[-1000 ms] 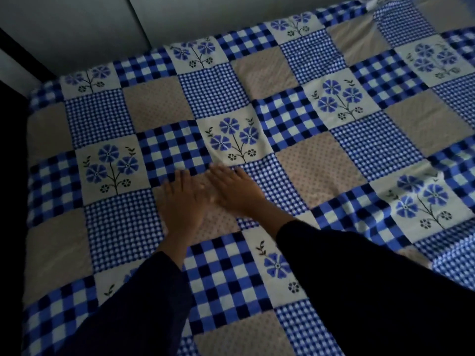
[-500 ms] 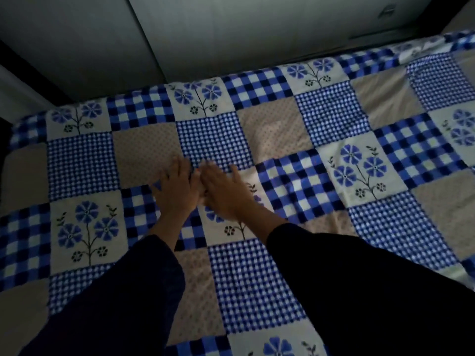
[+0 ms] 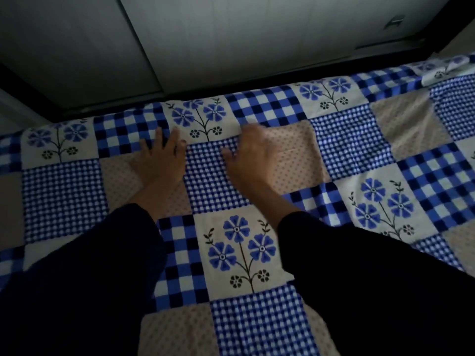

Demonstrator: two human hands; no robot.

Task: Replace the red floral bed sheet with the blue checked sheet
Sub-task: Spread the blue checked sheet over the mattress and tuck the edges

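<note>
The left hand (image 3: 162, 163) and right hand (image 3: 246, 160), together a moment ago, have slid apart toward the far edge of the blue checked sheet (image 3: 354, 150) spread flat beneath them. Both press it with straight fingers, so the replacement looks nearly finished.

One blue checked sheet (image 3: 210, 176) under two hands, the left hand (image 3: 162, 160) and the right hand (image 3: 246, 160); two dark sleeves, left sleeve (image 3: 90, 278) and right sleeve (image 3: 372, 278), behind them; two pale panels (image 3: 257, 34) beyond the fingertips.
</note>
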